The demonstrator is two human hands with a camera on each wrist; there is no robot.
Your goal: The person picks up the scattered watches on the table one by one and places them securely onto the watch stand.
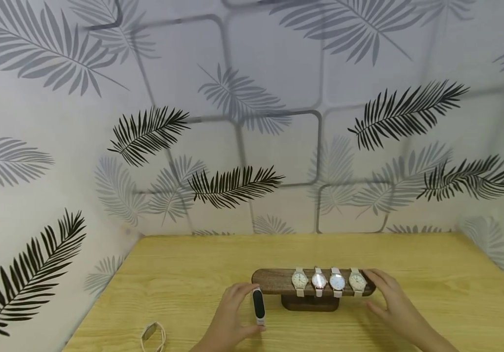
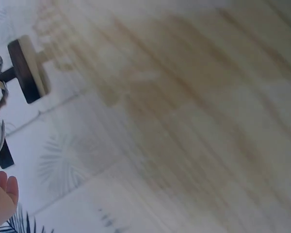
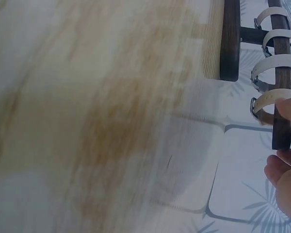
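Note:
My left hand [image 1: 229,318] holds a smart band [image 1: 258,304] with a dark face and white strap at the left end of a dark wooden watch stand [image 1: 274,281]. Its fingers are at the band's top and the thumb at its lower end. My right hand [image 1: 396,307] grips the stand's right end; in the right wrist view its thumb lies on the bar [image 3: 282,133], other fingers past the tip. Several light-strapped watches [image 1: 299,280] sit round the bar's middle and right part. Only part of the left hand [image 2: 2,199] shows in the left wrist view.
A pale-strapped watch [image 1: 149,332] lies on the wooden-topped table [image 1: 181,274] at the front left. Behind the table rises a wall [image 1: 278,146] with a leaf pattern. The stand's base [image 1: 310,303] rests on the tabletop.

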